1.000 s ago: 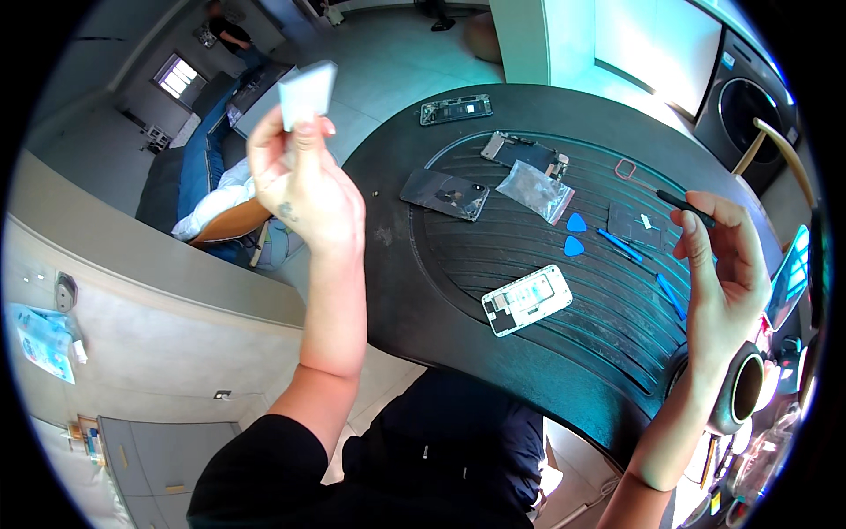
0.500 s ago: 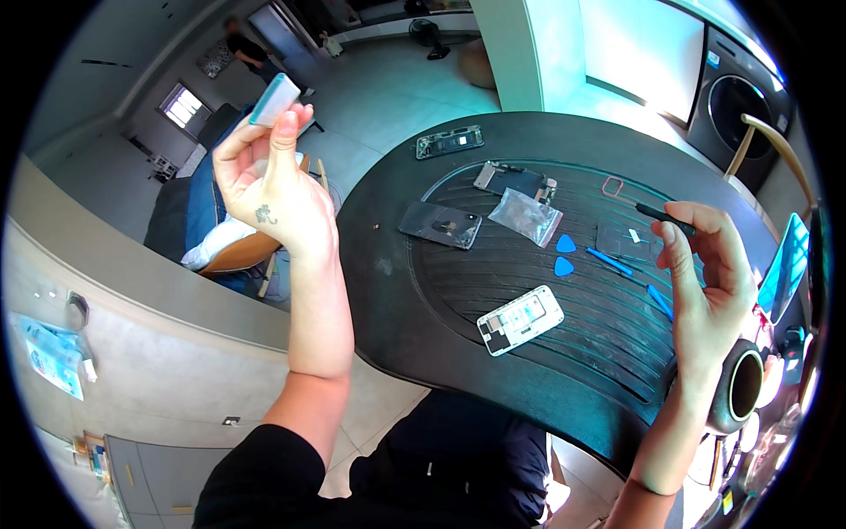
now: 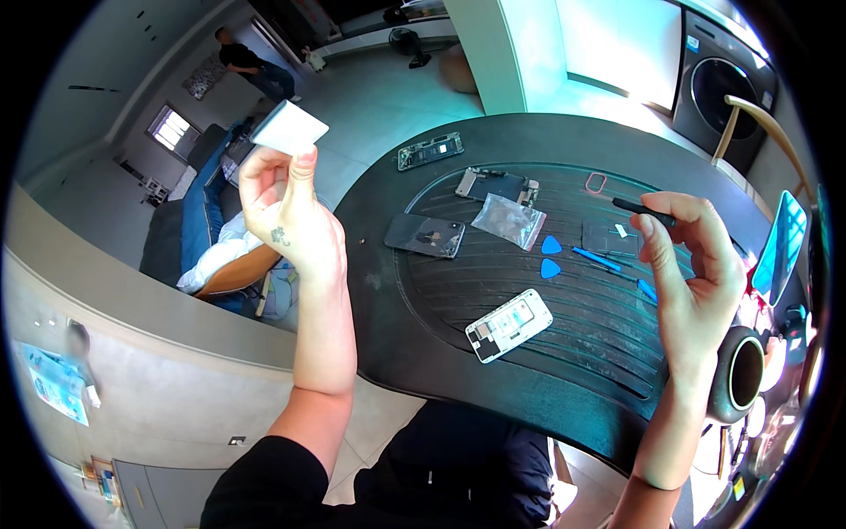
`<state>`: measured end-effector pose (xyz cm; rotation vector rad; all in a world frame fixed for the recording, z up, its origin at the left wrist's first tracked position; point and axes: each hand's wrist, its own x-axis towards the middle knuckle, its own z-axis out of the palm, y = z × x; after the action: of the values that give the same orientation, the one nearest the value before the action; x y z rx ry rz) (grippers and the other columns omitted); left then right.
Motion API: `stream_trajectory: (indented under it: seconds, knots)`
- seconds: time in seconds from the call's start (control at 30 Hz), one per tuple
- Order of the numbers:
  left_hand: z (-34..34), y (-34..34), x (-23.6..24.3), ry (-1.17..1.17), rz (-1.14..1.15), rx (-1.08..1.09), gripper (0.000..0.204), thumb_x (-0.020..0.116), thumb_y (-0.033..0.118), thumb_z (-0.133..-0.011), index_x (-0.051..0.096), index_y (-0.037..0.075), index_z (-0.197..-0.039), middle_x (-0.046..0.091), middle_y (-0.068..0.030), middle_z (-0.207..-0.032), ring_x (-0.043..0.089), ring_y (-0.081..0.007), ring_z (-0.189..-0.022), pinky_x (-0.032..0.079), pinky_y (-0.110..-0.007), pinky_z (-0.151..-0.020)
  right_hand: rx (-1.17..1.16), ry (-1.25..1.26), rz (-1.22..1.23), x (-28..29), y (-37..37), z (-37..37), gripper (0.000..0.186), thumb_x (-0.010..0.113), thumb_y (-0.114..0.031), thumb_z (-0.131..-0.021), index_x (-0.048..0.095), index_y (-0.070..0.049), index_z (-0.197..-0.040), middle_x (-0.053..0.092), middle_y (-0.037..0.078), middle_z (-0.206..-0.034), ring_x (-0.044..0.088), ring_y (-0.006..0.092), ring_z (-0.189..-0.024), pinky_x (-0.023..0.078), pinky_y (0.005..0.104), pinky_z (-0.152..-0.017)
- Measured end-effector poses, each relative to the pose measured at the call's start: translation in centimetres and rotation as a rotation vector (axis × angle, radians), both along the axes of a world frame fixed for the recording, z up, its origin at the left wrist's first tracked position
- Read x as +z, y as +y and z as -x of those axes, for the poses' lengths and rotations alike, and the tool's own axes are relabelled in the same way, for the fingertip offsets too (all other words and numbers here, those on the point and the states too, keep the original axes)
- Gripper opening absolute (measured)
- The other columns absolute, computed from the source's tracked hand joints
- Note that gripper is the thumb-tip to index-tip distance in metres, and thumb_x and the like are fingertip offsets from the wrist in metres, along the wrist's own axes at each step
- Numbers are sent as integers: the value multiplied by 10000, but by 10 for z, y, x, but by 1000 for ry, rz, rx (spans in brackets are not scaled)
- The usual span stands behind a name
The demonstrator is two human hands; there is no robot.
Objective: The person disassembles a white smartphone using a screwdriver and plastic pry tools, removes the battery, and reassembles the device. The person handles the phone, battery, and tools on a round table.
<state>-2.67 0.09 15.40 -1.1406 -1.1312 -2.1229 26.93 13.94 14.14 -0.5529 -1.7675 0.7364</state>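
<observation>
Raised at the upper left, my left hand [image 3: 291, 212] pinches a flat pale rectangular phone battery [image 3: 291, 129] between thumb and fingertips. Over the table's right side, my right hand [image 3: 692, 264] grips a small screwdriver [image 3: 643, 212] by its black handle, the thin shaft pointing left. A white phone body [image 3: 509, 326] with its back off lies between my arms. Farther back are a dark phone [image 3: 425, 236], a clear plastic bag [image 3: 509, 221], an opened phone part [image 3: 498, 187] and another phone frame [image 3: 430, 152]. Two blue triangular picks [image 3: 551, 256] and blue pry tools [image 3: 597, 259] lie left of my right hand.
These things rest on a dark, ribbed table [image 3: 388, 344] with a curved edge. A round dark pot [image 3: 738, 375] and a tilted screen [image 3: 779, 249] stand at the right. A chair [image 3: 775, 132] and washing machine [image 3: 724, 93] are beyond. Another person [image 3: 251, 66] stands far left.
My left hand has shifted slightly right and lower, and the battery has turned to show its broad face. My right hand still grips the screwdriver. The view has shifted a little; the far person is more visible.
</observation>
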Motion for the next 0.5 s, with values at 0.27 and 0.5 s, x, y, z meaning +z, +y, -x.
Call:
stream_trajectory:
  seconds: [0.27, 0.5]
  knots:
    - [-1, 6, -10, -18, 1, -130, 508, 749, -24, -817, 504, -53, -1262, 692, -103, -966, 654, -141, -953, 499, -283, -906, -16, -35, -4, -4, 4, 4, 141, 719, 27, -808, 676, -1, -940, 646, 27, -797, 516, 81, -664, 431, 209, -644]
    - [7, 13, -60, -319, 380, -579, 231, 646, 10, -900, 600, -25, -1124, 648, -99, -1040, 619, -160, -919, 493, -296, -854, -43, -63, -9, -8, 7, 5, 92, 709, -15, -835, 677, 0, -920, 631, 1, -765, 519, 56, -648, 426, 195, -623]
